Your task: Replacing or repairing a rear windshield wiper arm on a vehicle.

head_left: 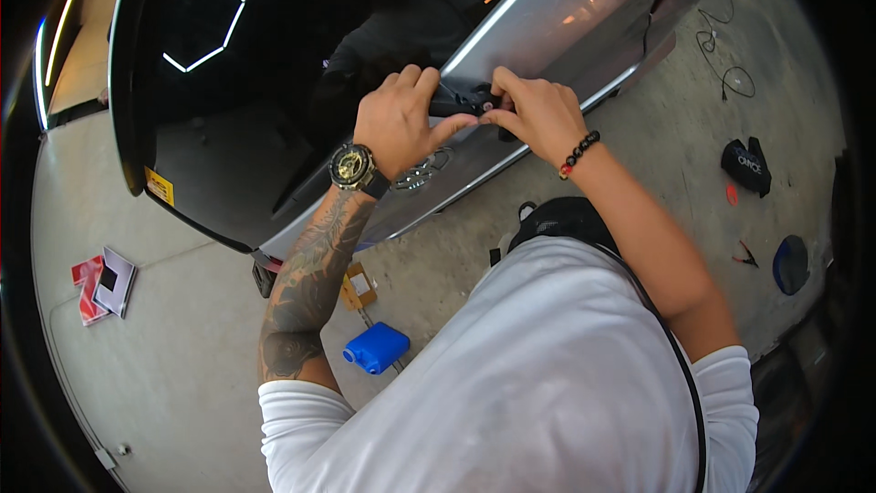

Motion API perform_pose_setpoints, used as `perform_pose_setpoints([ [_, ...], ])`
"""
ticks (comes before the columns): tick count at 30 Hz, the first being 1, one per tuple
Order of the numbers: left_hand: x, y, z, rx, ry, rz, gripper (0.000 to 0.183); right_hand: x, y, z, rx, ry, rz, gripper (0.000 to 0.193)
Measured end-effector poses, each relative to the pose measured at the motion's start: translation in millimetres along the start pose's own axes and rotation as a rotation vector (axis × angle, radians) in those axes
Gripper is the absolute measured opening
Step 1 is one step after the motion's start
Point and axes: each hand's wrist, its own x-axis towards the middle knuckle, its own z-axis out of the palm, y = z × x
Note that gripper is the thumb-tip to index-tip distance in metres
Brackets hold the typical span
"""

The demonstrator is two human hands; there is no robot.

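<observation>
In front of me is the silver rear of a car (566,37) with a dark glass rear window (274,46). A small black plastic part (470,99) sits at the lower edge of the glass, with a small pinkish round spot on it. My left hand (399,119), below a black-and-gold wristwatch (353,166), closes on the part's left end, its thumb stretched along the lower side. From the right, my right hand (538,113) pinches the other end between bent fingers and thumb. The two thumb tips nearly meet. The fingers hide much of the part.
Below the car, a blue plastic jug (377,348) lies by a small cardboard box (359,287). Red and white packages (108,285) rest on the floor at left. At right are a black cloth item (746,167), pliers (745,256), a dark blue round object (790,265) and a loose cable (721,46).
</observation>
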Motion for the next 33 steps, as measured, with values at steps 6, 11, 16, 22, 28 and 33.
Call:
perform_pose_setpoints([
  [6, 3, 7, -3, -0.026, -0.020, -0.033, 0.056, 0, -2, -2, 0.078, -0.022, 0.035, 0.035],
  [11, 12, 16, -7, -0.092, -0.072, -0.129, 0.055, -1, 4, -2, 0.135, 0.011, 0.061, 0.035],
  [16, 9, 16, -6, -0.097, -0.126, -0.229, 0.051, 8, 3, 4, 0.215, -0.043, 0.081, 0.037],
  [22, 10, 16, -3, -0.096, -0.046, -0.174, 0.049, 10, 7, 4, 0.172, -0.038, 0.068, 0.038],
  [28, 3, 8, 4, -0.081, 0.034, -0.099, 0.051, 10, 17, 10, 0.220, 0.016, -0.061, 0.042],
  [33, 0, 12, 9, -0.002, 0.096, -0.088, 0.057, 7, 27, 3, 0.341, -0.083, -0.056, 0.036],
])
